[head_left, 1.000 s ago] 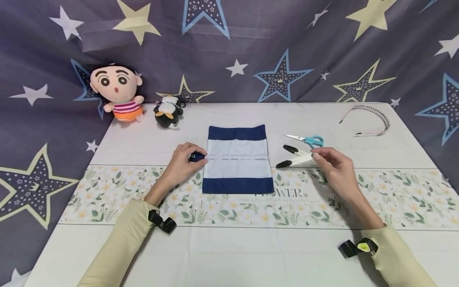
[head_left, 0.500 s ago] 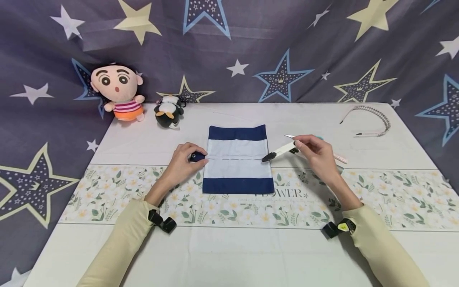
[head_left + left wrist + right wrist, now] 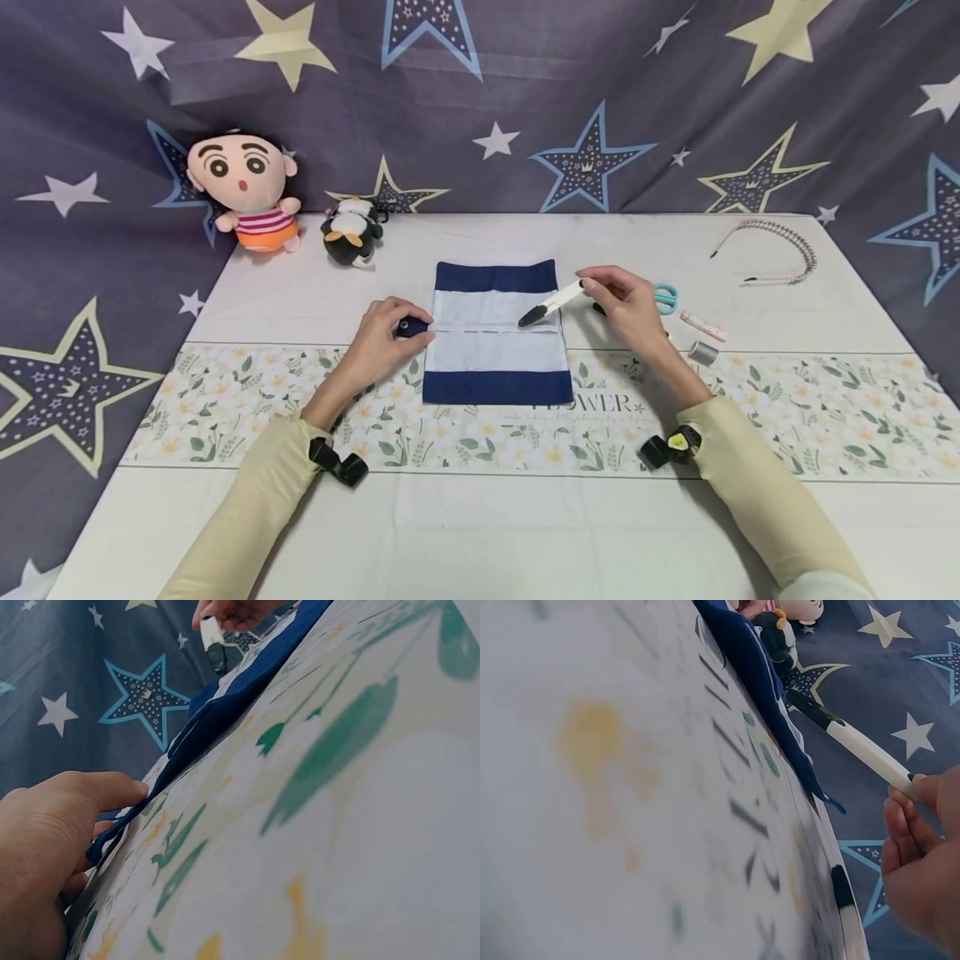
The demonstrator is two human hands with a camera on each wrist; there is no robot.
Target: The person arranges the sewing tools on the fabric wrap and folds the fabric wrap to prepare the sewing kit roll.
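A flat navy and pale blue fabric pouch [image 3: 497, 354] with a slit across its middle lies at the centre of the table. On its left edge, my left hand [image 3: 386, 337] holds the cloth by thumb and fingertips, around a navy tab [image 3: 412, 327] with a snap. In the left wrist view, a fingertip rests at the navy edge [image 3: 180, 754]. My right hand [image 3: 626, 308] pinches one end of a white marker [image 3: 561, 298]; its black cap points down-left, overlapping the pouch's right part. A second marker [image 3: 842, 889] lies on the table, mostly hidden by my right hand in the head view.
Past my right hand lie teal-handled scissors [image 3: 666, 298], a small pink strip [image 3: 703, 326] and a grey thread spool [image 3: 703, 353]. A headband [image 3: 806, 250] sits at the back right. A plush doll [image 3: 262, 229] and a penguin toy [image 3: 349, 242] stand at the back left.
My right hand has carried the marker leftward from beside the scissors to over the pouch's right part, leaving the second marker behind. The left hand has stayed at the pouch's edge.
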